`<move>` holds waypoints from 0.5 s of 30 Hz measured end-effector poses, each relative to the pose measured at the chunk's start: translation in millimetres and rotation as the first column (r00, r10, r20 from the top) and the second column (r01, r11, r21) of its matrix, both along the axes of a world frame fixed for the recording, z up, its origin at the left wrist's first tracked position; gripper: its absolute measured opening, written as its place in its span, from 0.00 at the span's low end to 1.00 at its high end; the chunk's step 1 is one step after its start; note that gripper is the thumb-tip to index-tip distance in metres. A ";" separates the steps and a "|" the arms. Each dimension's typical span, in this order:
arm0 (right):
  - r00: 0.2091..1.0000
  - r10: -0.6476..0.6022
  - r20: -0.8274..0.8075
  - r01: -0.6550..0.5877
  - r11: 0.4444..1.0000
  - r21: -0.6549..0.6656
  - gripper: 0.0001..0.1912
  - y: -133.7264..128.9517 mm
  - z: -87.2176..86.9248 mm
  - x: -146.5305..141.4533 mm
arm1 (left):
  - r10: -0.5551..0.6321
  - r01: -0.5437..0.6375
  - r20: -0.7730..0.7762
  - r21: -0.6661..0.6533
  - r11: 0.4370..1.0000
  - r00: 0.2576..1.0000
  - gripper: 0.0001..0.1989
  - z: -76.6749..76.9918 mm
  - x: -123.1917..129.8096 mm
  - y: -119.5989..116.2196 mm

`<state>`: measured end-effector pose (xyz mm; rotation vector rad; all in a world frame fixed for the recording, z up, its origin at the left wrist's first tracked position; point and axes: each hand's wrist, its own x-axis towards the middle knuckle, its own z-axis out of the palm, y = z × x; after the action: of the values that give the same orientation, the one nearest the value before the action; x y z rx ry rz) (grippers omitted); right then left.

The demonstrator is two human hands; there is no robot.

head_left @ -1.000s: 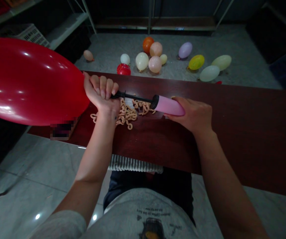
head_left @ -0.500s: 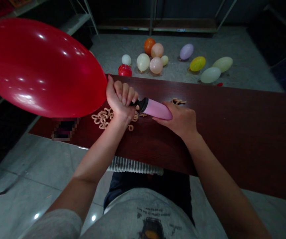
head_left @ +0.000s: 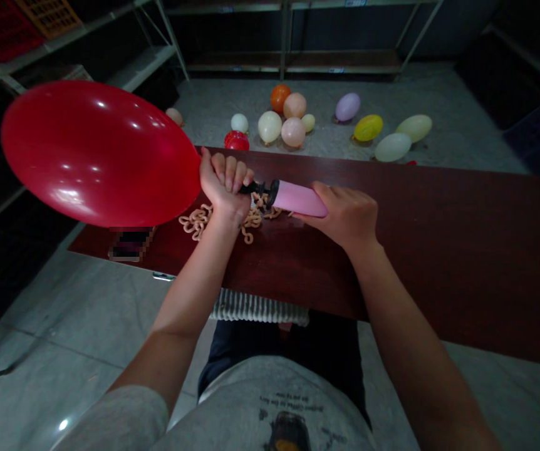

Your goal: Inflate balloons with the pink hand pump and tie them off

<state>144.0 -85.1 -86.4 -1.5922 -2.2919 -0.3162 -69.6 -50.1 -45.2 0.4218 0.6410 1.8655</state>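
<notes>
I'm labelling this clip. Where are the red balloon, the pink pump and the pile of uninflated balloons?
red balloon (head_left: 101, 153), head view, middle of its inflated body.
pink pump (head_left: 298, 198), head view, bare barrel beside the gripping hand.
pile of uninflated balloons (head_left: 195, 220), head view, left loops on the table.

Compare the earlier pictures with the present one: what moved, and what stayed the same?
The right hand pushed the pink pump leftward toward the left hand, so the black rod, long a second ago, now shows only a short stub. Both grips stayed: the left hand still pinches the red balloon at the nozzle.
</notes>
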 end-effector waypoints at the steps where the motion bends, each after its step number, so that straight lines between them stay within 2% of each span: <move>1: 1.000 -0.004 0.010 0.004 1.000 0.002 0.34 0.5 0.7 2.5 | 0.007 -0.007 -0.002 0.003 1.000 1.000 0.32 0.5 -1.3 0.7; 10: 0.994 -0.065 0.090 0.058 0.996 0.073 0.37 5.9 5.0 31.6 | 0.063 -0.059 -0.056 0.072 0.996 0.996 0.33 -2.2 -24.1 11.7; 15: 0.985 -0.121 0.126 0.105 0.986 0.126 0.38 4.6 5.0 42.2 | 0.110 -0.110 0.019 -0.014 0.994 0.994 0.30 -1.1 -33.1 10.3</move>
<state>186.1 -80.5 -81.4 -1.6906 -2.2353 -0.5933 -102.7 -39.9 -46.3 0.3652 0.6745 1.9664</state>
